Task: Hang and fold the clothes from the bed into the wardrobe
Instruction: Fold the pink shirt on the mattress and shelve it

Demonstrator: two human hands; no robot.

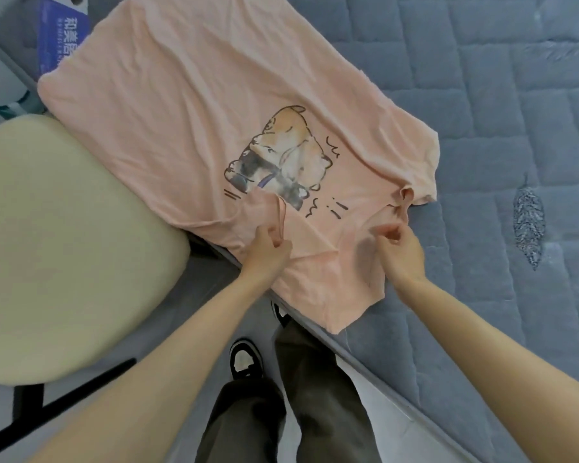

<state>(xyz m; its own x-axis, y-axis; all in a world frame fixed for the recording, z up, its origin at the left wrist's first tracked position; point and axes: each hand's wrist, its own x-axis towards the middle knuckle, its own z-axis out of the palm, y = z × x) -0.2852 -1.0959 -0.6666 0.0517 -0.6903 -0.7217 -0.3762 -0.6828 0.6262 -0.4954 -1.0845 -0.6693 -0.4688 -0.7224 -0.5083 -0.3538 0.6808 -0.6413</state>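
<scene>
So we're standing at the edge of the bed (482,111), working on the pink shirt (188,105). It's lying print-up on the mattress, running from the upper left of the frame down to the centre, with its left edge just beside the chair (64,245). Our left hand (268,248) is pinching a flap that's doubled over onto the front, probably the sleeve (264,208), with thumb and fingers curled round its edge. Our right hand (405,252) is sitting just below the collar (403,198) with the fingertips drawn together in a pinch. Honestly, we can't tell if there's any cloth between them, and the shadow on the fabric underneath is making it look slightly lifted. We're guessing this is the start of the fold, since only that one flap is turned in and the body is lying open and pretty wrinkly. What's probably going to help here is getting the right hand properly onto the shoulder by the collar, so both hands are pulling evenly, and keeping the flap's edge lined up straight down the shirt. We'd also be smoothing the creases toward the hem before folding the other side. The shoulder end is sitting close to the bed edge, so any tugging toward us is risking the whole thing sliding off. The wardrobe isn't in view.
</scene>
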